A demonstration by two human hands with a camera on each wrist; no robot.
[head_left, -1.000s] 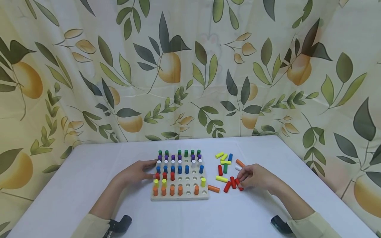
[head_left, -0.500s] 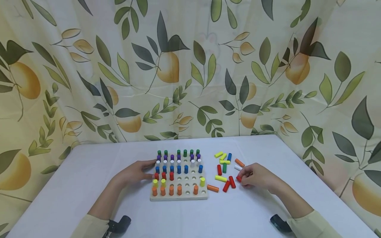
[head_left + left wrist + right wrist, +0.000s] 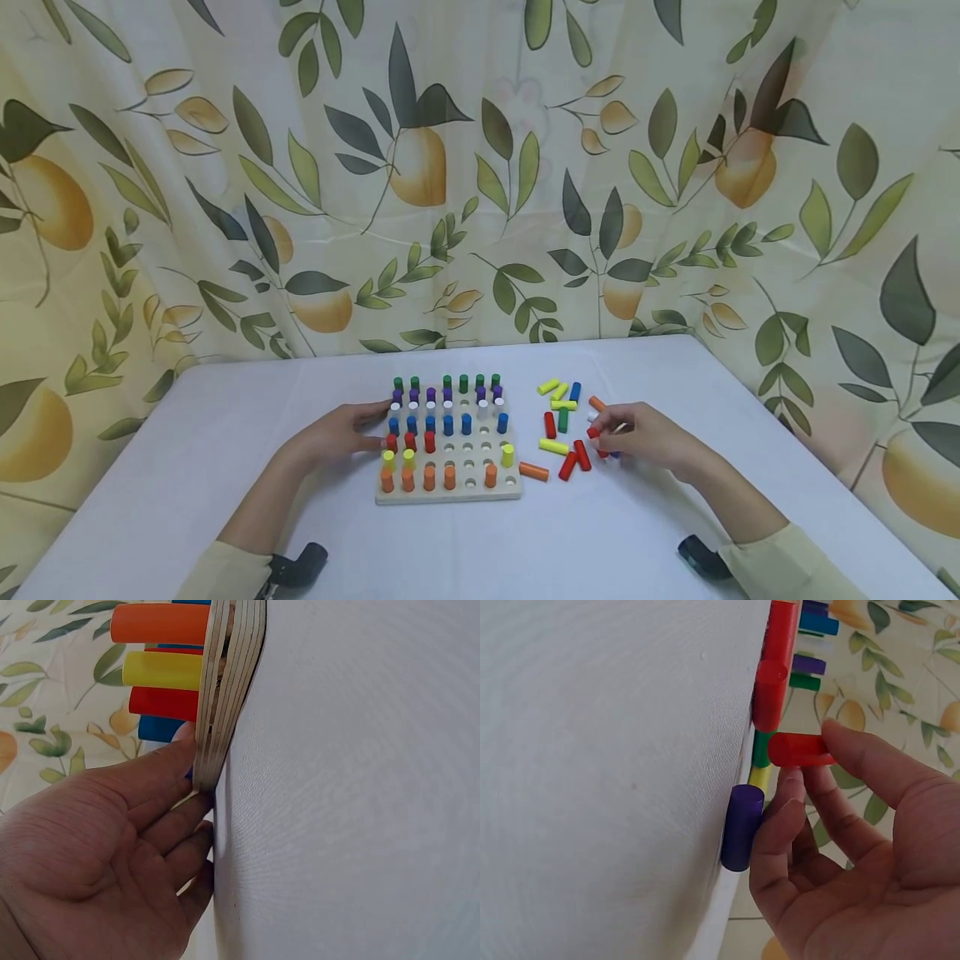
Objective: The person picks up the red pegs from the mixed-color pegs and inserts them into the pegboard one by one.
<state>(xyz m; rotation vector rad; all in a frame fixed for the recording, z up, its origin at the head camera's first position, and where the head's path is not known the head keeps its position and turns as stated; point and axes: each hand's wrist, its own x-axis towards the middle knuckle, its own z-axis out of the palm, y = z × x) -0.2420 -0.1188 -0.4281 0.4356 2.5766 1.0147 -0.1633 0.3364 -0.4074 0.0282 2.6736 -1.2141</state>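
My left hand point(image 3: 345, 433) rests against the left edge of a pale wooden pegboard point(image 3: 450, 501), thumb beside the red row and fingertips along the side, the lower ones at the tabletop in the left wrist view. Coloured pegs stand upright in its rows: green, purple, white, blue, red, yellow and orange, back to front. Several holes show bare in the front right half. Right of the board, my right hand point(image 3: 637, 437) pinches a red peg point(image 3: 799, 750) between thumb and fingers, lifted off the table. A purple peg point(image 3: 742, 829) lies below those fingers.
Loose pegs lie on the white tabletop between board and right hand: yellow point(image 3: 553, 447), red point(image 3: 582, 455), green point(image 3: 563, 420), blue point(image 3: 575, 391), and one orange peg point(image 3: 534, 472) close to the board's right edge. A patterned curtain point(image 3: 480, 208) hangs behind the table.
My right fingers have picked up a red peg from the right end of the red group and raised it, tipping it. The left hand stays at the board.
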